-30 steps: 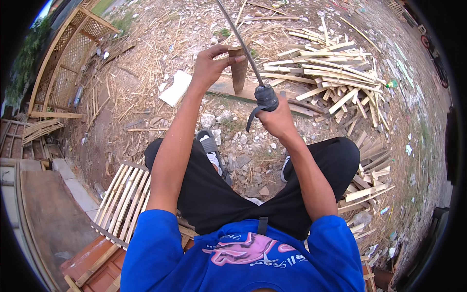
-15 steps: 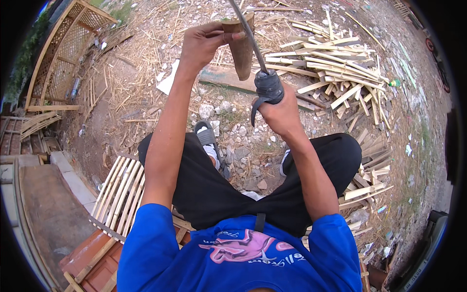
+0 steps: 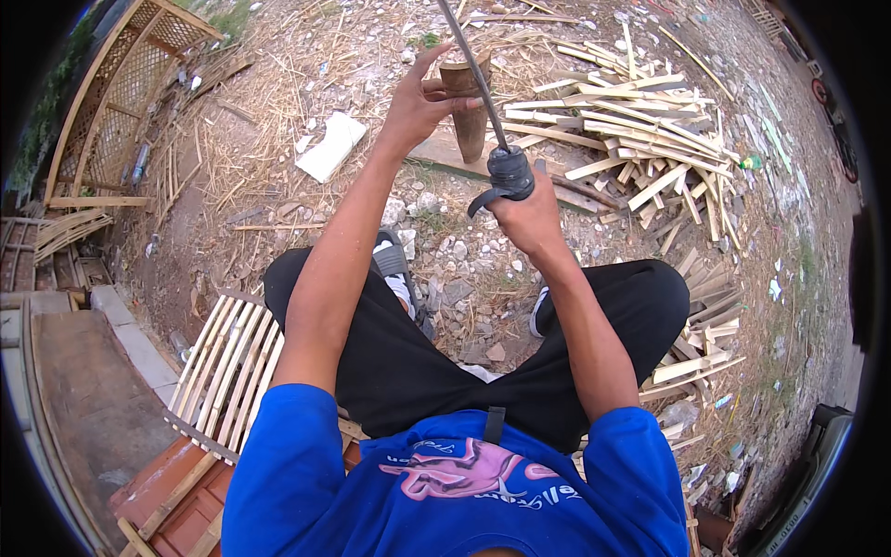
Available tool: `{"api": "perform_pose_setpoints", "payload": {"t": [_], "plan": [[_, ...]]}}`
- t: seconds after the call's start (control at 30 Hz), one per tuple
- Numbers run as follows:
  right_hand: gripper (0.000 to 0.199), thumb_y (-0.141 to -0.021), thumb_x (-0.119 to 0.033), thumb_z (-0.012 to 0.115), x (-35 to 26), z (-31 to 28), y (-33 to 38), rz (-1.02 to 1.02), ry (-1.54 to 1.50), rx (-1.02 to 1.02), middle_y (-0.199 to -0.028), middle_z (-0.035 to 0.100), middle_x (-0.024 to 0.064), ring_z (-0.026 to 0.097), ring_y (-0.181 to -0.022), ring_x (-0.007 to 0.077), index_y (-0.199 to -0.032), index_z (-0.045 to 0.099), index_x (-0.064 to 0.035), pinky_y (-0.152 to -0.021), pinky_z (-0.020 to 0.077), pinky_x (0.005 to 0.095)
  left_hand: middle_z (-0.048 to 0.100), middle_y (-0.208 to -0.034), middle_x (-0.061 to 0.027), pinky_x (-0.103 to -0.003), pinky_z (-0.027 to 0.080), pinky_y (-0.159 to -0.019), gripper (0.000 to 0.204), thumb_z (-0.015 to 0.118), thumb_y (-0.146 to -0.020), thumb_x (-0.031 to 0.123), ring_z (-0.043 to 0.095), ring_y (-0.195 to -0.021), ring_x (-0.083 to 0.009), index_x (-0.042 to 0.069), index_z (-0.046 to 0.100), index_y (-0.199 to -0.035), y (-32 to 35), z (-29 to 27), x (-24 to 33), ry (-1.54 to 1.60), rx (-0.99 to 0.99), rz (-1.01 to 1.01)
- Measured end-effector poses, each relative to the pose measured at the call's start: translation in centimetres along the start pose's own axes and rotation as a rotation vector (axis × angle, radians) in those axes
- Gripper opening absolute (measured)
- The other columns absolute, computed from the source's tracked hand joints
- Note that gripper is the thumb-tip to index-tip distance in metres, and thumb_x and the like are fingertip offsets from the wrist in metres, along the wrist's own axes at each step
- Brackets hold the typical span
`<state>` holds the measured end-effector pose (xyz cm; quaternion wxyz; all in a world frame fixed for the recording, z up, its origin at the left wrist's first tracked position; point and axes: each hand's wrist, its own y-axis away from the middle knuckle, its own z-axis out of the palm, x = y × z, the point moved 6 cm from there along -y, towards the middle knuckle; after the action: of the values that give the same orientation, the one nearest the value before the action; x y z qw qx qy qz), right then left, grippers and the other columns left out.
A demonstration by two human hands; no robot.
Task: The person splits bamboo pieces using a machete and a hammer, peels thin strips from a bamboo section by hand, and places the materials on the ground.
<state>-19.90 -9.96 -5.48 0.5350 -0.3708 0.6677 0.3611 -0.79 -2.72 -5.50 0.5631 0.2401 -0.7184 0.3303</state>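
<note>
Largest item: a pile of pale wood strips (image 3: 645,135), on the ground beyond and right of the right hand's fingers. Next: a flat board (image 3: 434,154), on the ground, seen between the two hands' fingers. A long metal rod (image 3: 475,72) extends forward from the right hand (image 3: 534,218), its fingers closed around the black-wrapped handle (image 3: 510,174). Last: a tapered wooden piece (image 3: 470,135), pinched by the left hand (image 3: 415,111), index finger raised clear.

Left fingers (image 3: 460,105) on wood (image 3: 471,137); slats (image 3: 650,132)
</note>
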Motion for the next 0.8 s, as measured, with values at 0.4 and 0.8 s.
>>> {"api": "perform_pose_setpoints", "payload": {"t": [0.4,0.8], "plan": [[0.020,-0.068,-0.008,0.069,-1.8,-1.0,0.0,-0.090,-0.082,0.057,-0.072,0.058,0.0027,0.053,-0.066,0.0120,-0.084,0.059,-0.0013,-0.063,0.0434,0.0289,0.071,-0.100,-0.0105,-0.034,0.056,-0.083,0.060,0.086,-0.070,0.016,0.068,-0.094,-0.0185,0.009,0.060,-0.124,-0.6,-0.1,5.5,-0.058,0.023,0.250],[0.020,-0.069,-0.006,0.068,1.4,-0.6,-0.2,-0.058,0.008,0.067,-0.072,0.057,0.0018,0.051,-0.066,0.0113,-0.086,0.059,-0.0006,-0.063,0.0433,0.0291,0.073,-0.092,-0.0106,-0.030,0.054,-0.079,0.050,0.084,-0.071,0.017,0.068,-0.086,-0.0158,0.000,0.066,-0.114,-0.3,1.4,-2.9,-0.248,-0.030,-0.112]]}}
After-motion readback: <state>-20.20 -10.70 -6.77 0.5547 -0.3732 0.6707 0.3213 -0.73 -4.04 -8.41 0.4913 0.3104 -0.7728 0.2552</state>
